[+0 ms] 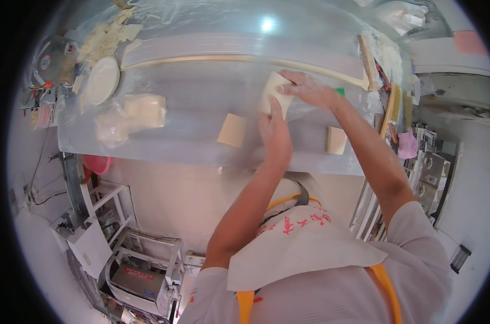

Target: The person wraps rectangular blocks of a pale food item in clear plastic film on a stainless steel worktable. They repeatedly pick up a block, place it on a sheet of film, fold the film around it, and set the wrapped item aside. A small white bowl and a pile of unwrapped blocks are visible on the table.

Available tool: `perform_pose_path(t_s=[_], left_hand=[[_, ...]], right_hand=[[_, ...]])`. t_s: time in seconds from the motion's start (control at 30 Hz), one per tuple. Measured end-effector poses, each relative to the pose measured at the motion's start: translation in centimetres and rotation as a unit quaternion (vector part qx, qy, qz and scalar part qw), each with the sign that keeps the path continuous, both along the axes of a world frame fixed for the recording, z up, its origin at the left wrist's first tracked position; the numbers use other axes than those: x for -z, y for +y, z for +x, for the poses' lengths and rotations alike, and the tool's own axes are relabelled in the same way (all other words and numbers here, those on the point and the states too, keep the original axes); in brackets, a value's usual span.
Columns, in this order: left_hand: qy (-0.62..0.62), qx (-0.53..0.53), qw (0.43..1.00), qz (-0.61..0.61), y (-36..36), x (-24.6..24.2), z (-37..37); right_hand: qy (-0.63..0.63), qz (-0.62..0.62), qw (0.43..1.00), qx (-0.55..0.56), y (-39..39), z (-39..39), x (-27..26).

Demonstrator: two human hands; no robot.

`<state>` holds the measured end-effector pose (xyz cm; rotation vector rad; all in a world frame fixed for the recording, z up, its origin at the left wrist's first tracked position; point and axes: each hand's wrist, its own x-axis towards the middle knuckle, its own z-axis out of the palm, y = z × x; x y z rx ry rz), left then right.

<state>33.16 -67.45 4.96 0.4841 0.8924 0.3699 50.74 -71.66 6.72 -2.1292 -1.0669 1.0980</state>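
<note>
A pale block, which looks like a stack of thin dough sheets, is held tilted above the grey worktable. My left hand grips its lower end, the thumb laid along the near face. At the upper right, my right hand has its fingers on the same block. A square pale stack lies to the left of my left hand. Another pale stack lies near the table's front edge, below my right forearm. Farther left, a pale stack lies partly in clear plastic.
A long pale strip crosses behind my hands. Back left are dough-like scraps, a white round dish and a grey appliance. A brush and red-and-black tool line the right edge. A machine stands lower left.
</note>
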Motion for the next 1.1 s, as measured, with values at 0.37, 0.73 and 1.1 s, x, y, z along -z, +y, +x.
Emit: perform_pose_path(t_s=[0.37, 0.73, 1.1], left_hand=[[0.046, 0.014, 0.998, -0.030, 1.0, 11.4, 2.8], [0.140, 0.294, 0.945, 0.002, 5.3, 14.2, 2.2], [0.167, 0.491, 0.847, 0.116, -2.3, 8.5, -10.2]], right_hand=[[0.004, -0.056, 0.995, -0.087, 2.6, 3.0, 11.8], [-0.119, 0.065, 0.991, -0.019, -1.9, -0.1, 4.5], [-0.144, -0.085, 0.979, 0.118, -25.9, -2.1, 8.2]])
